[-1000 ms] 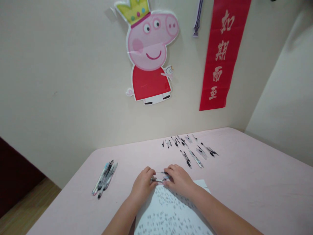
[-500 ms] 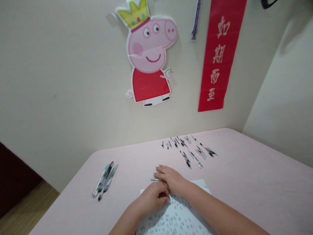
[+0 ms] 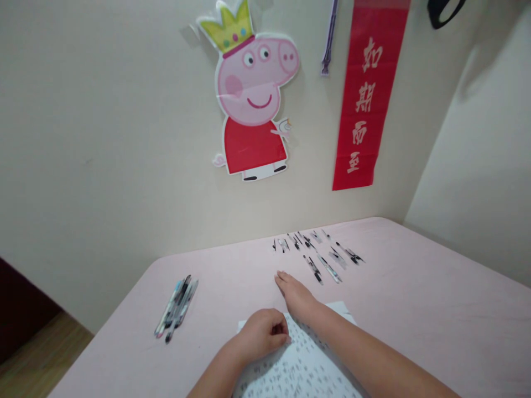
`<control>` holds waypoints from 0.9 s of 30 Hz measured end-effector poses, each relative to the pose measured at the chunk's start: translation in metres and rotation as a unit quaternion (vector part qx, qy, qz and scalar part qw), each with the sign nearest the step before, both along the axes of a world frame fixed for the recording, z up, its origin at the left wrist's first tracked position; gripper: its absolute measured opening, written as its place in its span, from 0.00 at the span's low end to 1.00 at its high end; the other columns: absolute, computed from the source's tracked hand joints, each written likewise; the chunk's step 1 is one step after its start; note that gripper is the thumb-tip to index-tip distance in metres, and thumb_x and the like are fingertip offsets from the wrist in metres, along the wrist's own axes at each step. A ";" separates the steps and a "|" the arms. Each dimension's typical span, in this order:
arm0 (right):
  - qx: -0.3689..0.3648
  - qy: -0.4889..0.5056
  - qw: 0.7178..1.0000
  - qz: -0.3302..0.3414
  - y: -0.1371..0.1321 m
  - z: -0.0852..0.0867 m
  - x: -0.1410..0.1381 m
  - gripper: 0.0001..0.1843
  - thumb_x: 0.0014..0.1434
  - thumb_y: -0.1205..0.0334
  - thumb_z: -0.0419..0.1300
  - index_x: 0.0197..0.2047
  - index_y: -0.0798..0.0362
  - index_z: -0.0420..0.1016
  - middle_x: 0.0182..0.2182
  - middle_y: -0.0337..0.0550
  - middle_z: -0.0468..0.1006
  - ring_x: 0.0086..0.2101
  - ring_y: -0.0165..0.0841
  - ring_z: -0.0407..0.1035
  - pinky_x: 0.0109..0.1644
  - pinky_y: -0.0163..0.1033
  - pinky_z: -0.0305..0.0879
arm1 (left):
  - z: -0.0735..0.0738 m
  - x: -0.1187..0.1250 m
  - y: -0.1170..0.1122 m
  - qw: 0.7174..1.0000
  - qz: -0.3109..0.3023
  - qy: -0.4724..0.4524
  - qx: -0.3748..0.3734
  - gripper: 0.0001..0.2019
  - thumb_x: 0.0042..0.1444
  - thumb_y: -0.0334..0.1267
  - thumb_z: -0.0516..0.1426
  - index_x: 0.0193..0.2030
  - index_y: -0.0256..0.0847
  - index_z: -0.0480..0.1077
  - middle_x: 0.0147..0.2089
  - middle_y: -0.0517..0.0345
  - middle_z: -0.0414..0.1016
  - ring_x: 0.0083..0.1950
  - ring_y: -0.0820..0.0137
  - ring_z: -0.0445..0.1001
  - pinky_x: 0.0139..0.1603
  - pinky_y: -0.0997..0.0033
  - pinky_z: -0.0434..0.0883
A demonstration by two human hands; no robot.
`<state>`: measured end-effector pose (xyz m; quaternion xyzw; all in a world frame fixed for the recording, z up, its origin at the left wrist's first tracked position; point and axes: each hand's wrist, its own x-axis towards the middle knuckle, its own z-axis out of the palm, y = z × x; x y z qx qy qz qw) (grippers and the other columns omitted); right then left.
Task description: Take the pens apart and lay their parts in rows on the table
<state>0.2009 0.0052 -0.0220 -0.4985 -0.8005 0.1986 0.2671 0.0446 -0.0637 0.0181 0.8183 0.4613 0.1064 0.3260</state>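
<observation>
1. In the head view, the left hand (image 3: pixel 264 334) is curled up over the written paper (image 3: pixel 305 365), with the thumb and fingers bent round; I cannot tell if it pinches anything, because its inside is dark and mostly hidden
2. The right hand (image 3: pixel 296 293) reaches past the far edge of the paper, its fingers straight and close together, pointing far and a bit left; its palm side is hidden, so I cannot tell if something is under it
3. The nearest pen group (image 3: pixel 312 270) lies to the right of the right hand and a little farther off, not touching it; it is long and thin and slants from far left to near right, and the right hand is closer to it than the left hand
4. Just right of that, a pale pen group (image 3: pixel 331 269) slants the same way, and the other pen groups (image 3: pixel 307 240) lie farther off, by the far edge of the pink table (image 3: pixel 232 282)
5. The pen bundle (image 3: pixel 177 309) is over on the left, well apart from the left hand, and slants from far right to near left
6. A wide bit of pink shows between the bundle and the hands, and a strip of pink runs on to the table's left edge
</observation>
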 end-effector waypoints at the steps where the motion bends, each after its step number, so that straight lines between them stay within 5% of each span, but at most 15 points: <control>1: 0.001 -0.002 1.000 -0.022 0.005 -0.003 0.001 0.29 0.55 0.77 0.47 0.59 0.57 0.65 0.62 0.49 0.60 0.61 0.36 0.55 0.65 0.45 0.50 | 0.000 0.000 0.000 1.000 -0.003 -0.002 0.003 0.07 0.48 0.38 0.58 0.33 0.40 0.74 0.30 0.62 0.72 0.30 0.75 0.65 0.31 0.77 0.60; 13: 0.024 -0.063 0.985 -0.162 0.050 -0.007 0.008 0.32 0.53 0.82 0.41 0.60 0.66 0.62 0.61 0.58 0.61 0.61 0.39 0.53 0.65 0.46 0.51 | -0.002 -0.004 0.000 1.000 -0.004 -0.009 0.000 0.07 0.46 0.39 0.60 0.33 0.41 0.74 0.30 0.64 0.71 0.29 0.75 0.64 0.30 0.77 0.59; 27: 0.016 -0.101 0.977 -0.188 0.053 0.008 0.005 0.29 0.52 0.79 0.45 0.58 0.67 0.65 0.61 0.60 0.60 0.62 0.41 0.52 0.66 0.45 0.42 | 0.007 -0.002 -0.001 1.000 0.002 -0.009 -0.018 0.09 0.45 0.40 0.60 0.33 0.40 0.75 0.29 0.63 0.71 0.29 0.76 0.63 0.30 0.78 0.59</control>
